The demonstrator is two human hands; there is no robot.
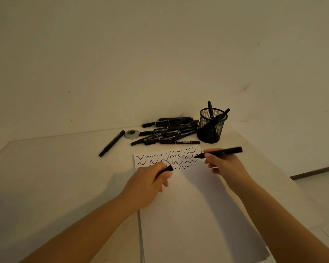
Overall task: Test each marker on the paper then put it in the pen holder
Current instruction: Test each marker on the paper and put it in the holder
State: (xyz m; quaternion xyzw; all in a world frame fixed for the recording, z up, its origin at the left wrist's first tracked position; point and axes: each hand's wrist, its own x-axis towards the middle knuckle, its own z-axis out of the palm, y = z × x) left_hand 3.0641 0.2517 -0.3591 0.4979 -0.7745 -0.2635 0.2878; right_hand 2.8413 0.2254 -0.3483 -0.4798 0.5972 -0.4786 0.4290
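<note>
A sheet of white paper [194, 215] lies on a pale table [55, 177], running from the near edge toward the far wall. Its far end carries rows of black squiggles [165, 158].

The right hand [222, 164] hovers over the far right corner of the paper and pinches a black marker [219, 152] between curled fingers and thumb. The marker lies nearly level, its bare tip pointing left and sitting at the right end of the squiggles; whether the tip touches the paper I cannot tell. Its rear end sticks out to the right, past the hand.

The left hand [148, 183] rests near the left edge of the paper, just on the near side of the squiggles, fingers curled round a short black cap [166, 170] whose end pokes out toward the far right.

Beyond the paper, a loose pile of black markers [169, 131] lies on the table, mostly pointing left to right. Just to the right of the pile stands a black mesh pen holder [212, 126], upright, with a few markers [215, 114] leaning inside it. To the left of the pile sits a small roll of tape [131, 134], and farther left a single marker [112, 143] lies alone at a slant, apart from the rest.
</note>
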